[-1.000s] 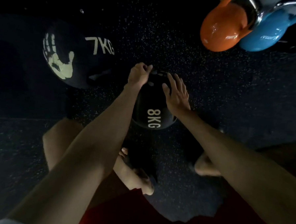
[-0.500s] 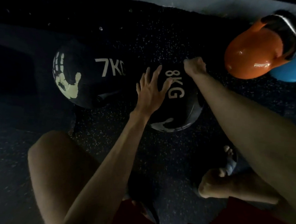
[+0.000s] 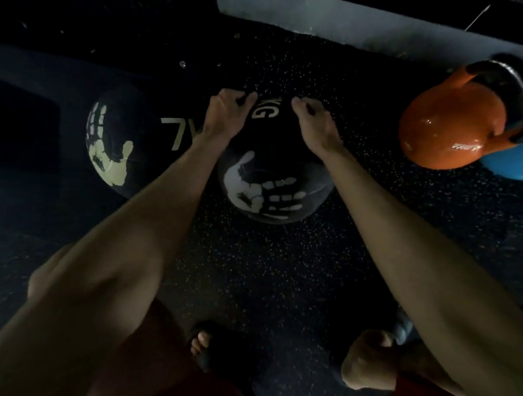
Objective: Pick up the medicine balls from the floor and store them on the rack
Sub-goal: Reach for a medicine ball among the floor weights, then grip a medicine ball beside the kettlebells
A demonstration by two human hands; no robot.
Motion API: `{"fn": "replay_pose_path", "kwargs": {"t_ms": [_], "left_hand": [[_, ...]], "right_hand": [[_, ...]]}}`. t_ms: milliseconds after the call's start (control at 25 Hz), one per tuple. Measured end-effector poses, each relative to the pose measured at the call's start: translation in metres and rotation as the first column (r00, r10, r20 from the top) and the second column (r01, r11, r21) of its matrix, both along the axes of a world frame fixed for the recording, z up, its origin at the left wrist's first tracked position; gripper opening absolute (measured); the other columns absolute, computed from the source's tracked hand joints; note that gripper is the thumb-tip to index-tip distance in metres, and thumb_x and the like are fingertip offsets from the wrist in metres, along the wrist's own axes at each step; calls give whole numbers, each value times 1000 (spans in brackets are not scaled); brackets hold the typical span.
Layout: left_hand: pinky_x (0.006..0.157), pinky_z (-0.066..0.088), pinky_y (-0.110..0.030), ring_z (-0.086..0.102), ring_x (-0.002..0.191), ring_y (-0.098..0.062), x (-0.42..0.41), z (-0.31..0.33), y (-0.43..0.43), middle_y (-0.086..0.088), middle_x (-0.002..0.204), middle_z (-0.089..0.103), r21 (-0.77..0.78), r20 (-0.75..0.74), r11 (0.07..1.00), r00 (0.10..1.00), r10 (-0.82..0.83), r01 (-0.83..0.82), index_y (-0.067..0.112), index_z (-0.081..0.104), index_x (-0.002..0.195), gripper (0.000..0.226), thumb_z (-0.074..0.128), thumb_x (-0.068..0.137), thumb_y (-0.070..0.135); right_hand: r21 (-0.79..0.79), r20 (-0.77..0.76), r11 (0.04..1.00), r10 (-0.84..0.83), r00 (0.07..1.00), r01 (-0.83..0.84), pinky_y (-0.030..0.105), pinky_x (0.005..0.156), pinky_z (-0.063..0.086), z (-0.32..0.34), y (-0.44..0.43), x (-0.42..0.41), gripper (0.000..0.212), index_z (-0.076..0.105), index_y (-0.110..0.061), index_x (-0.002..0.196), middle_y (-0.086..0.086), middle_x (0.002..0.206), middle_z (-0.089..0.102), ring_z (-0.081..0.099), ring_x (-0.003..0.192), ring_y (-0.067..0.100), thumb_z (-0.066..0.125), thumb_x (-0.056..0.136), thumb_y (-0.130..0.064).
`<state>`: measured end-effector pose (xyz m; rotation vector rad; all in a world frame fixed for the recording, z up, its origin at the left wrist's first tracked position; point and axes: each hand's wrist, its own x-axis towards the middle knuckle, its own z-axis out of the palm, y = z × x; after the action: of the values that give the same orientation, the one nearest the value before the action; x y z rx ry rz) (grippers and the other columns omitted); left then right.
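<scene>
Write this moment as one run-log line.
step: grasp | middle medicine ball: on floor | left hand: grips its far side | right hand: grips its far side | ball marked 7: beside it, not held

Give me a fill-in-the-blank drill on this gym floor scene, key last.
The left hand and right hand both hold the near medicine ball, which is printed with a white ____.
The second medicine ball, beside the left forearm, shows the digit ____.
The kettlebell nearest the right hand is coloured ____.
Missing words: handprint; 7; orange.
</scene>
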<state>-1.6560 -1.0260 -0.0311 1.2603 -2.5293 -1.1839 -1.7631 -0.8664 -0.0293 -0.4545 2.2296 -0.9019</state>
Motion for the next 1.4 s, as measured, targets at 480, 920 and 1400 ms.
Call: {"fn": "replay_pose_path", "kwargs": {"t_ms": [480,920,1400], "left_hand": [[69,43,-27,66,95,-25,-26,23,17,-7,95,65,76,112,997,994,16,-25,10,66,101,41,47,102,46],[75,48,-39,64,101,-37,67,330,154,-21,115,65,209,549,843,653,-521,496,3,62,117,38,47,102,33],[87,51,-39,63,108,-29,151,550,294,-11,118,65,182,556,103,-16,-831,978,12,61,118,33,49,101,38]], "right_hand": [[109,30,989,-104,994,101,32,95,42,18,13,-36,53,62,-14,130,13,132,61,57,121,31,36,104,-52],[382,157,923,-24,987,-39,33,68,42,333,172,106,27,58,-19,101,6,95,63,60,83,26,40,103,-39],[456,102,821,-432,896,344,46,86,56,578,294,312,33,59,-13,123,9,113,66,65,98,27,41,105,-35]]}}
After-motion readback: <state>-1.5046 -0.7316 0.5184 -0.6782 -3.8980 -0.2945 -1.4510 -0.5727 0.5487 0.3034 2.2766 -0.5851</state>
